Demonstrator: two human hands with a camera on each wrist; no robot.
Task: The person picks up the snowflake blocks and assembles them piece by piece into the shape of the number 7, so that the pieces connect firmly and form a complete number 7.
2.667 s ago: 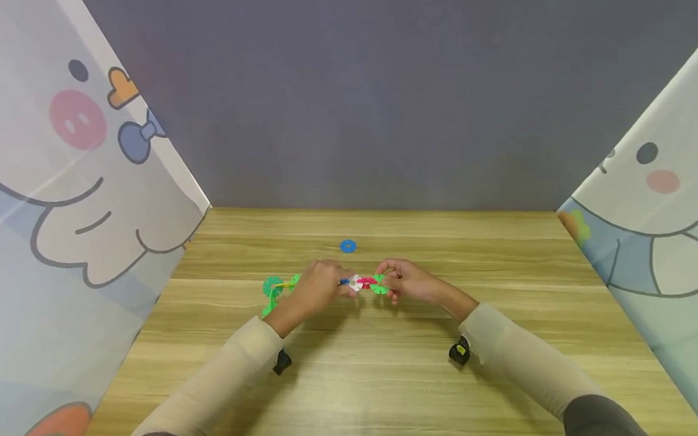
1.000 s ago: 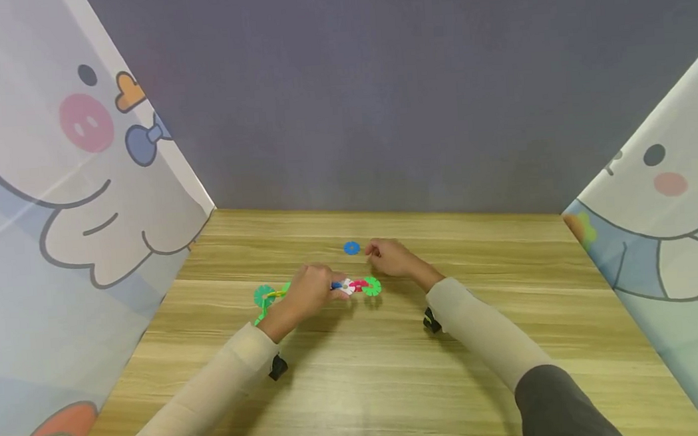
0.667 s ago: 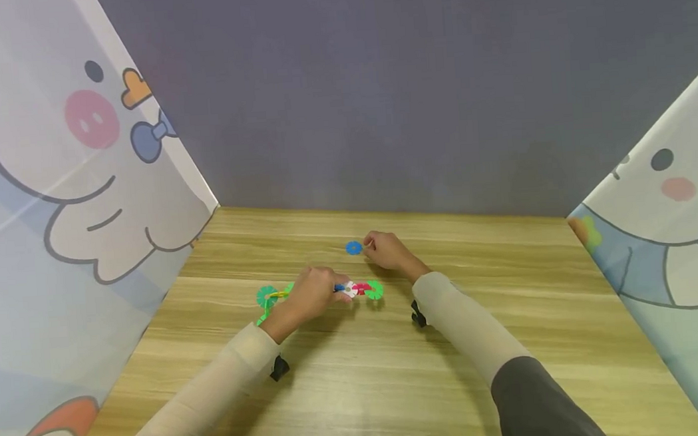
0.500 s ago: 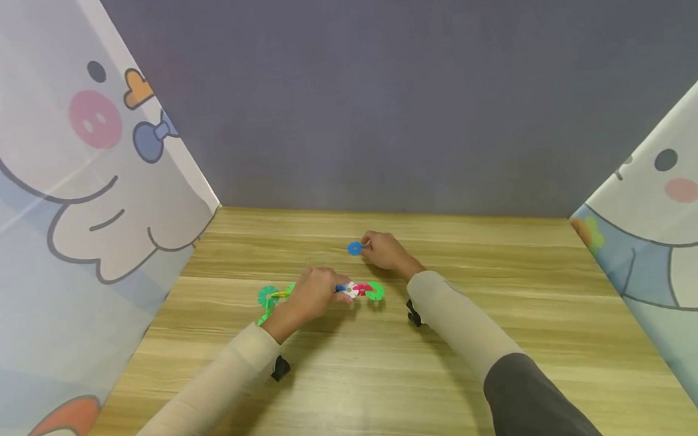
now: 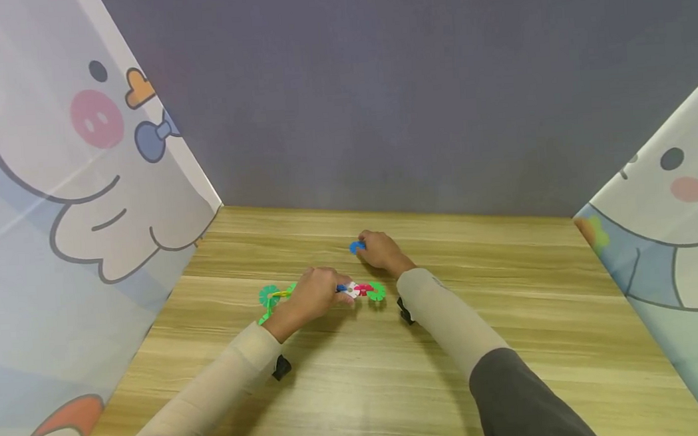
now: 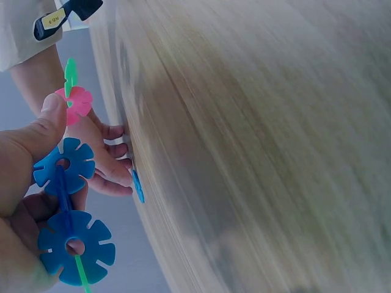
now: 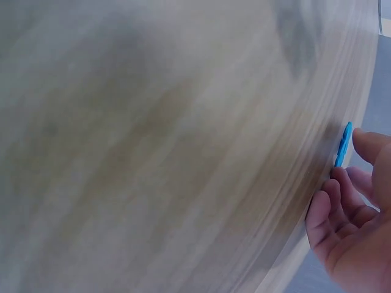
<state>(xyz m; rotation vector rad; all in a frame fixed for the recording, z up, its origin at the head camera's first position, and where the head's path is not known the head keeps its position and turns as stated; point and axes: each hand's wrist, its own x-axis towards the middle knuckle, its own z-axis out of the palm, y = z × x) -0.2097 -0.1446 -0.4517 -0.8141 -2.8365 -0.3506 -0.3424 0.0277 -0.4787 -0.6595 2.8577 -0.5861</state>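
Just above the frame's centre on the wooden table (image 5: 509, 288), a lone blue disc (image 5: 355, 246) is pinched by the right hand (image 5: 379, 249), while just below it the left hand (image 5: 311, 293) grips a chain of linked discs (image 5: 362, 289).

The head picture is bright and even, with soft light from above. Small soft shadows sit under the arms. Its sides, at 3 and 9 o'clock, look bent. Both wrist pictures are very blurry.
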